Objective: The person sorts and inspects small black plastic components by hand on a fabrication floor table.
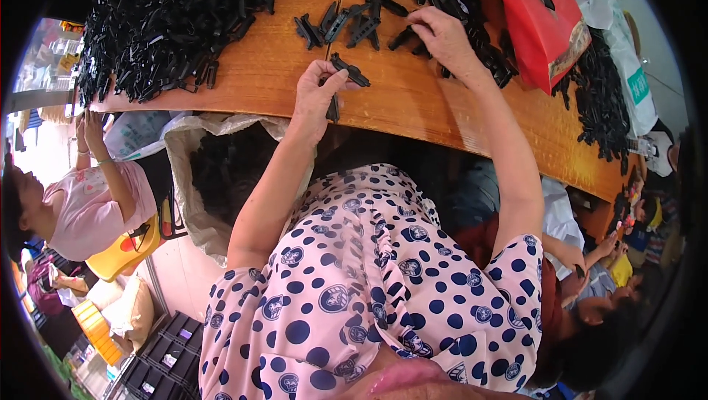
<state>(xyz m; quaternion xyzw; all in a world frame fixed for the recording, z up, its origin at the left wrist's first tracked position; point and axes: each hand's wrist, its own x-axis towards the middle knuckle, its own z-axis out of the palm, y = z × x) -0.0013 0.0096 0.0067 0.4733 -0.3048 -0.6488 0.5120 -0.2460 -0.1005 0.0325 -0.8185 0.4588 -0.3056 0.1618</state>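
Observation:
My left hand (316, 91) is closed around black plastic parts over the table's near edge. One long, narrow black plastic part (350, 70) lies between thumb and fingers, and a dark end of another shows below the palm. My right hand (446, 40) is over the loose black parts on the right, fingers bent and slightly apart, with nothing visible between them. Close to its fingertips lies a black part (400, 37). Several similar parts (363, 29) lie on the table between and beyond my hands.
A large heap of black parts (166, 27) covers the left of the wooden table (243, 75). A red bag (537, 20) stands at the right beside more parts (605, 105). An open sack (184, 178) hangs below the near edge. A person (88, 201) works at the left; others are at the right.

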